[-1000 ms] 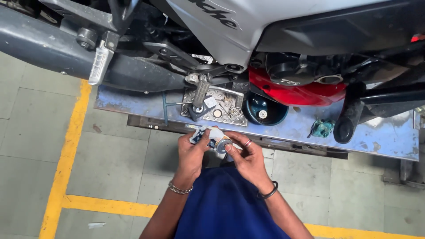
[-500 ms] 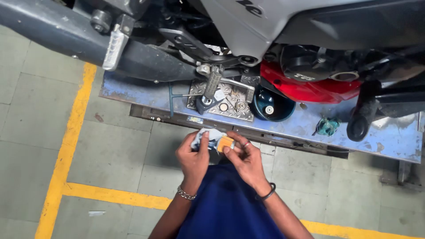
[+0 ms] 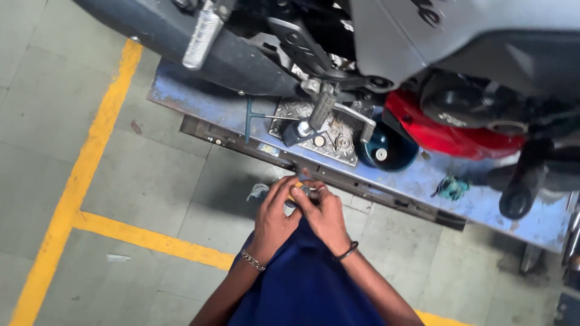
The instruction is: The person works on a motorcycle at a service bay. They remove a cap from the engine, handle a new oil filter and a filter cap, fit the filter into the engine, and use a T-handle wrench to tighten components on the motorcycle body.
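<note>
My left hand and my right hand are pressed together over my blue-clad knee, both closed around a small part with an orange spot and a grey metal edge. A bit of light rag sticks out beside my left fingers. Most of the part is hidden by my fingers. Just beyond my hands runs the edge of a blue metal lift platform that carries a grey motorcycle.
On the platform lie a T-handle tool, a tread-plate tray with small round parts, a dark blue bowl, a teal rag and a red cover. Yellow lines mark the tiled floor.
The camera view has shifted, so the platform and motorcycle sit higher and more tilted. My hands have closed tighter around the small part and drawn nearer my knee.
</note>
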